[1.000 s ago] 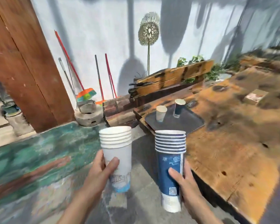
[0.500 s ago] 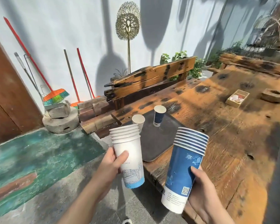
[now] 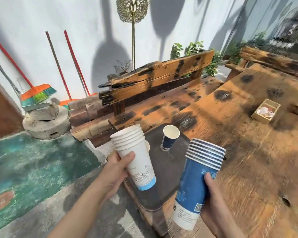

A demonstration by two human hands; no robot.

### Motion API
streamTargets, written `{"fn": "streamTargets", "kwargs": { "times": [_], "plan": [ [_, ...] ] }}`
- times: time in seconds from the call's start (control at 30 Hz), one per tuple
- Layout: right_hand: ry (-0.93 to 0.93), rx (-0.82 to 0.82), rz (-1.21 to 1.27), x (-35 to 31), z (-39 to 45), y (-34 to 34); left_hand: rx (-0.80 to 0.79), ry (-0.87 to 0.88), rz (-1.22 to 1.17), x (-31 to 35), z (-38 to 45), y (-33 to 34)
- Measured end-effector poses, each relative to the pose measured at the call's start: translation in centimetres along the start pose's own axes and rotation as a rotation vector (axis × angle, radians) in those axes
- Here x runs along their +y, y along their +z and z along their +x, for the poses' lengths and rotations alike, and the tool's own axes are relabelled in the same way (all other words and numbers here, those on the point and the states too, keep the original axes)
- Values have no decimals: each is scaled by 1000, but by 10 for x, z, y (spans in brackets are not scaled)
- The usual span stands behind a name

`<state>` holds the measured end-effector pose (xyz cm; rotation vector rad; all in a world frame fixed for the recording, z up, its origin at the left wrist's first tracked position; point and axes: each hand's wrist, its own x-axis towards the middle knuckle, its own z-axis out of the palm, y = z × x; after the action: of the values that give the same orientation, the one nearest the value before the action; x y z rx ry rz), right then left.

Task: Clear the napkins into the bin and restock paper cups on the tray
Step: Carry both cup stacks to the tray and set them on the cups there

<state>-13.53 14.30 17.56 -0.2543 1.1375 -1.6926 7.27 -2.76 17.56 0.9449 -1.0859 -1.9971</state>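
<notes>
My left hand (image 3: 116, 170) grips a stack of white paper cups (image 3: 136, 157), tilted, over the near left part of a dark tray (image 3: 163, 191). My right hand (image 3: 213, 200) grips a stack of blue paper cups (image 3: 196, 177) beside the tray's right edge. On the tray stands a single blue cup (image 3: 169, 138), upright. A single white cup (image 3: 147, 145) also stands there, mostly hidden behind the white stack. The tray lies at the near corner of the rough wooden table (image 3: 248, 152).
A small wooden box (image 3: 266, 111) with crumpled paper sits on the table at the right. A charred wooden bench (image 3: 153, 78) stands behind the tray. Brooms (image 3: 36, 93) lean on the white wall above a stone block (image 3: 45, 124). Green-painted floor lies left.
I have come closer to the table. Both cup stacks now hang over or beside the tray, tilted more, and the white stack covers the single white cup.
</notes>
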Motion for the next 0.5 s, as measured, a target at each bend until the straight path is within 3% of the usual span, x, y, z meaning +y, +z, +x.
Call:
{"fn": "streamTargets", "kwargs": {
  "times": [0.27, 0.5],
  "plan": [
    [-44, -17, -75, -31, 107, -18, 356, 216, 193, -1, 105, 0],
    [-223, 40, -139, -42, 172, -48, 470, 218, 431, -57, 155, 1]
  ]
}}
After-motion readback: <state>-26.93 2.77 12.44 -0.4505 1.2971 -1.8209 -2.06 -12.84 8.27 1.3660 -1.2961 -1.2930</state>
